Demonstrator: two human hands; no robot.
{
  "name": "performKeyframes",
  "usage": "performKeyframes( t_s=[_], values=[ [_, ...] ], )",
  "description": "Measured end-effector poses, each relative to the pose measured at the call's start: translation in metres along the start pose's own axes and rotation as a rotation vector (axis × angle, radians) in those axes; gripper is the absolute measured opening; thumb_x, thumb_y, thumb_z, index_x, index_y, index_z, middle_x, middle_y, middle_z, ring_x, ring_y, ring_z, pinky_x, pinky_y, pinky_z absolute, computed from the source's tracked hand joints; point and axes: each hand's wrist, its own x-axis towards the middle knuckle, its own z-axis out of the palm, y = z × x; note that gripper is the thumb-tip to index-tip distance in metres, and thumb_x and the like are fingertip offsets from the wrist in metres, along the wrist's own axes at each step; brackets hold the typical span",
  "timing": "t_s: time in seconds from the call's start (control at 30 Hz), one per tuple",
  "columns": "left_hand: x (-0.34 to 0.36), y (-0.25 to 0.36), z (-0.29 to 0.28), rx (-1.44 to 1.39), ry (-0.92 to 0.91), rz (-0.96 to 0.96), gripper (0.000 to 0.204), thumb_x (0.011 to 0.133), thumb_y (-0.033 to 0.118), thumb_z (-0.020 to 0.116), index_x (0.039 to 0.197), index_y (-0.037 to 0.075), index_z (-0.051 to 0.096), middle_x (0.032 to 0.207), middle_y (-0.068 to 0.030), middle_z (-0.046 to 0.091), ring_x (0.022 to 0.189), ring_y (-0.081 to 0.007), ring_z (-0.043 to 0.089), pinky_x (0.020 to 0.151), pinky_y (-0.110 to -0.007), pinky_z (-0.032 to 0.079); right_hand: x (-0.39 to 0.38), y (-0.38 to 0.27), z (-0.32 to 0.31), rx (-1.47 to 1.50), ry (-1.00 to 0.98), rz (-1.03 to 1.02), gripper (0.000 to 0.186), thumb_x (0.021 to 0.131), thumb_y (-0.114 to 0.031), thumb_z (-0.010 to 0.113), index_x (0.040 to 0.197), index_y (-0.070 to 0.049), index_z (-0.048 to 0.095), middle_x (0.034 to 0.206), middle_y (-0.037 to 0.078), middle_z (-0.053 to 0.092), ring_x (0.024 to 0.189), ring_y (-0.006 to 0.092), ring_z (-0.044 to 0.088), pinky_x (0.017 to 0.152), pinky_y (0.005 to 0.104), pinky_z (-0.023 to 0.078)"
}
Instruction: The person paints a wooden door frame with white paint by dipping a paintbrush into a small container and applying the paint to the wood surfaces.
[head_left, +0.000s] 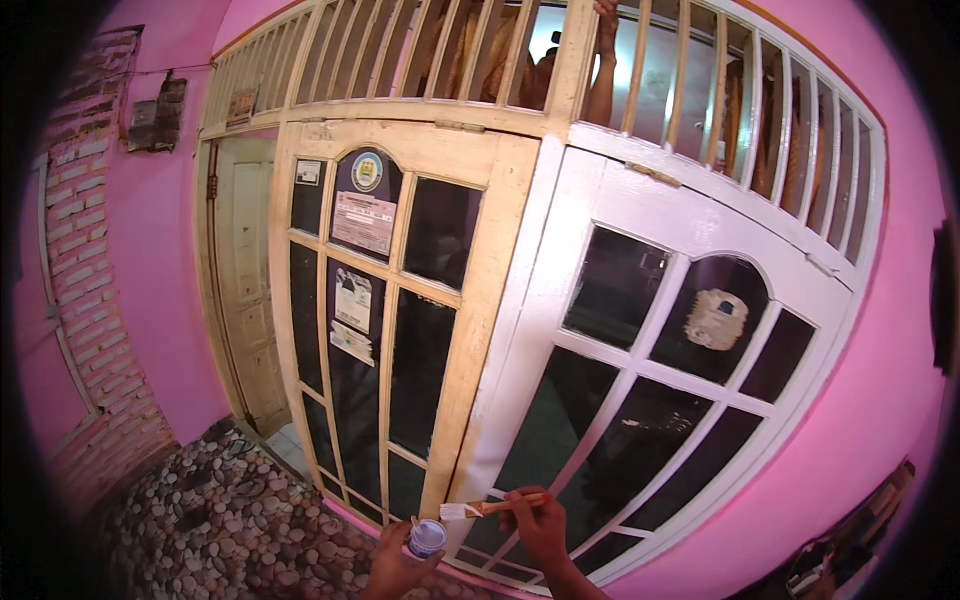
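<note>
My left hand (398, 572) is closed around a small paint tub (427, 540) with pale paint in it, low in front of the window frames. A paintbrush (482, 509) with a wooden handle is gripped in my right hand (537, 524). Its bristles look white with paint and point left, just above and right of the tub, apart from it. Behind the brush stands the corner post (520, 290), white on its right face. The window frame (625, 385) on the right is white; the one on the left, a bare-looking cream frame (470, 330), is yellowish and worn.
Above the windows run upright slats (690, 90), where another person's arm (603, 70) reaches up behind them. Paper stickers (362, 222) are on the left panes. A cream door (250, 290) and a pebble-patterned floor (230, 520) lie to the left, beside pink walls (165, 250).
</note>
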Motion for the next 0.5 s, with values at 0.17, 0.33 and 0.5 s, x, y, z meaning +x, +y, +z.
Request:
performKeyframes(
  t_s=[0.17, 0.33, 0.5],
  values=[
    [0.018, -0.021, -0.009, -0.029, 0.002, 0.005, 0.075, 0.073, 0.025, 0.090, 0.134, -0.002, 0.057, 0.129, -0.0229, 0.061, 0.123, -0.0390, 0.058, 0.105, -0.046, 0.048, 0.025, 0.017, 0.010, -0.032, -0.048, -0.005, 0.021, 0.102, -0.016, 0.065, 0.106, 0.005, 0.065, 0.082, 0.009, 0.070, 0.071, 0.0130, 0.067, 0.062, 0.0279, 0.057],
    [0.053, -0.016, -0.027, -0.107, -0.089, -0.073, 0.071, 0.069, 0.031, 0.093, 0.122, -0.003, 0.060, 0.113, -0.0186, 0.062, 0.105, -0.0330, 0.064, 0.091, -0.043, 0.052, 0.029, 0.013, 0.019, -0.093, 0.032, -0.030, 0.021, 0.102, -0.017, 0.065, 0.105, 0.003, 0.065, 0.082, 0.010, 0.071, 0.071, 0.0143, 0.069, 0.065, 0.0301, 0.061],
    [0.082, -0.023, -0.037, -0.207, -0.162, -0.028, 0.069, 0.072, 0.033, 0.092, 0.124, -0.001, 0.063, 0.119, -0.0192, 0.062, 0.108, -0.0340, 0.065, 0.093, -0.041, 0.053, 0.037, 0.018, 0.030, -0.175, 0.139, -0.131, 0.019, 0.105, -0.016, 0.059, 0.101, 0.003, 0.062, 0.077, 0.010, 0.068, 0.062, 0.0150, 0.065, 0.058, 0.0289, 0.054]
  ],
)
